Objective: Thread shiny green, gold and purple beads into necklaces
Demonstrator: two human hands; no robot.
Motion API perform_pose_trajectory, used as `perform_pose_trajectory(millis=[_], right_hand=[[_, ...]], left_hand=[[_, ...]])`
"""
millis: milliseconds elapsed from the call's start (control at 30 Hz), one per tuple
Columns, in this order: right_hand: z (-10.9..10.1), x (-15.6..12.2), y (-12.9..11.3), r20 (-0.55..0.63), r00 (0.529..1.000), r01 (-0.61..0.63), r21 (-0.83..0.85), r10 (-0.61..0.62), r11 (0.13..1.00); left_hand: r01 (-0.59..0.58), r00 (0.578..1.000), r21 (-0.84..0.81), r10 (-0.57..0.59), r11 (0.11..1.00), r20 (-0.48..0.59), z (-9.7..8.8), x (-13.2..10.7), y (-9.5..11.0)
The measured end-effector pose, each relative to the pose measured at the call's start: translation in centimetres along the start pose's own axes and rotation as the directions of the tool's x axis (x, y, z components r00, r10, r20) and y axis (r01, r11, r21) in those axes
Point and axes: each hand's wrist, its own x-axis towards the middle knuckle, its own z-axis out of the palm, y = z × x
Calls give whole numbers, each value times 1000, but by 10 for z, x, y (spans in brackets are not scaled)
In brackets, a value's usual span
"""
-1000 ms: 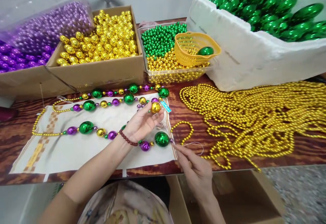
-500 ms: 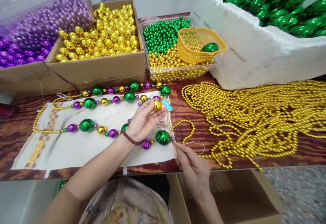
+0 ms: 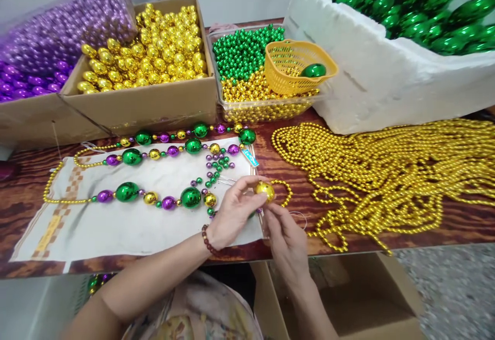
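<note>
My left hand [image 3: 232,211] pinches a gold bead [image 3: 265,190] between thumb and fingertips, just past the right edge of the white cloth [image 3: 116,221]. My right hand [image 3: 284,237] is right beside it, fingers pinched below the bead on a thin thread I can barely see. A half-strung necklace [image 3: 154,197] of green, gold and purple beads lies on the cloth and runs to my left hand. Two more strung rows [image 3: 174,143] lie above it. Loose small green and purple beads [image 3: 217,167] sit scattered on the cloth.
Boxes of purple beads [image 3: 34,67] and gold beads [image 3: 147,46] stand at the back left. A clear tub of small green and gold beads [image 3: 247,72] holds a yellow basket [image 3: 297,67]. A foam box of large green beads [image 3: 406,10] is at right, gold strands [image 3: 386,175] before it.
My left hand has carried the gold bead down and to the right, to meet my right hand. The large green bead by my right hand is now hidden behind my hands.
</note>
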Motion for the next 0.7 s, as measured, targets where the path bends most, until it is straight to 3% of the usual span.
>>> perform_pose_trajectory(millis=[133,233,300,367,433,467,533,567,633,700], right_hand=[[-11,4,5,40,997,-71,122,66,990],[-20,5,13,-87,981,-148,253,175,956],[-24,6,17,-152,957,-184,344,248,921],[-25,8,21,-161,946,-195,407,281,892],[-22,10,23,-139,949,-199,431,283,880],[-19,11,24,-123,952,-203,434,281,878],[-12,12,25,-101,957,-205,432,273,878],[-9,12,25,-92,959,-204,430,268,880],[-4,11,24,-73,965,-198,426,251,883],[-1,11,23,-54,970,-192,426,237,884]], left_hand=[[17,991,296,-55,955,120,1,-6,-6],[-39,969,522,-96,852,228,-7,-7,4],[-105,975,661,-54,743,216,-22,-2,19],[-161,987,802,73,576,146,-44,9,36],[-166,973,936,207,311,104,-69,23,53],[-160,970,975,209,154,126,-80,29,60],[-181,976,976,101,-118,194,-98,36,67],[-202,977,956,29,-213,213,-103,37,68],[-208,978,920,-70,-331,196,-107,36,66],[-162,986,902,-96,-400,134,-105,31,62]])
